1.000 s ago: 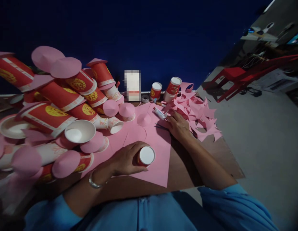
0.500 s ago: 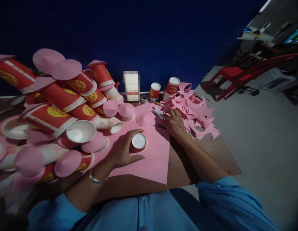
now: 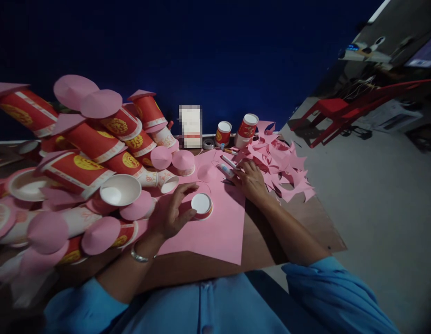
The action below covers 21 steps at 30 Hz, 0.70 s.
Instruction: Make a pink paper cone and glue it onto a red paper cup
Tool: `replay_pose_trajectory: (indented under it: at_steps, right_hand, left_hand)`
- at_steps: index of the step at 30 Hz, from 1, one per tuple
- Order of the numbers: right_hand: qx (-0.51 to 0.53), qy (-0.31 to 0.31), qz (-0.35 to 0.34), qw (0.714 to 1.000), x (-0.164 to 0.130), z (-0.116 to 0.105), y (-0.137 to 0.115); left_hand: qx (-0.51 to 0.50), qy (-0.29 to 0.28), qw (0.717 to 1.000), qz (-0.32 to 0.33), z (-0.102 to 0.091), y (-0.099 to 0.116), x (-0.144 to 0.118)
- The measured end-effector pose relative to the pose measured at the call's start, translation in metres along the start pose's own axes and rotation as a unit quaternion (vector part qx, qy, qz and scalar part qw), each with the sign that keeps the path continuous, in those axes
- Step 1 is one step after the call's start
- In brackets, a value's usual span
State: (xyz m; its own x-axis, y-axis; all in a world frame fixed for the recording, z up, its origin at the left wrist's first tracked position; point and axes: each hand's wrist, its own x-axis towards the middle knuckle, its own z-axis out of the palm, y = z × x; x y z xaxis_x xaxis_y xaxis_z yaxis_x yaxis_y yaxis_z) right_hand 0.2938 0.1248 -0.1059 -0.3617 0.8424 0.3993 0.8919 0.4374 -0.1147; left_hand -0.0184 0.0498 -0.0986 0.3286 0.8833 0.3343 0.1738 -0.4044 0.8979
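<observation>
A small upside-down paper cup (image 3: 202,205), red and white with a pale base on top, stands on a large pink paper sheet (image 3: 218,241). My left hand (image 3: 174,215) is open at the cup's left, fingers curved apart; the thumb comes close to the cup's side. Farther right, my right hand (image 3: 250,182) has its fingers closed around the rear end of a slim white pen (image 3: 228,161). Just below the pen is a white-and-blue glue tube (image 3: 226,171), near the same fingertips. A pink paper cone (image 3: 207,172) lies on the sheet beyond the cup.
Red and white cups with pink cone tops (image 3: 93,139) are heaped at left. Pink paper offcuts (image 3: 285,162) pile up at right. Two cup stacks (image 3: 246,132) and a tape roll (image 3: 208,144) line the back edge. A red chair (image 3: 326,111) stands beyond the table (image 3: 306,232).
My left hand has drawn its fingers in and shifted slightly left of the cup. At my right hand, the white pen now points out above the glue tube, which sits a little lower.
</observation>
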Motion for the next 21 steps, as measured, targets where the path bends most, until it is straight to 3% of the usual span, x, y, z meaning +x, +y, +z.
replay_pose_trajectory:
  at_steps: [4,7,12,16,19,21]
  right_hand:
    - [-0.032,0.006,0.034,0.999,0.006,-0.004,0.004]
    - [-0.055,-0.020,0.023,0.998,0.015,-0.006,0.008]
    - [-0.049,-0.083,-0.009,0.995,0.043,-0.004,0.004]
    - [-0.045,-0.108,0.032,0.993,0.064,-0.009,-0.002]
    - [0.065,-0.032,0.097,0.993,0.067,-0.023,-0.003]
    - [0.256,0.015,0.159,0.953,0.063,-0.034,-0.006]
  left_hand:
    - [-0.027,0.048,0.998,0.012,0.003,-0.005,0.001]
    - [-0.040,0.074,0.996,0.012,0.006,-0.008,0.001]
    - [-0.042,0.067,0.997,-0.004,0.006,-0.006,0.001]
    - [-0.017,0.064,0.997,-0.025,0.004,-0.002,0.000]
    - [-0.007,0.074,0.997,-0.016,0.003,-0.001,0.001]
    - [-0.006,0.083,0.997,-0.005,0.003,-0.001,0.001]
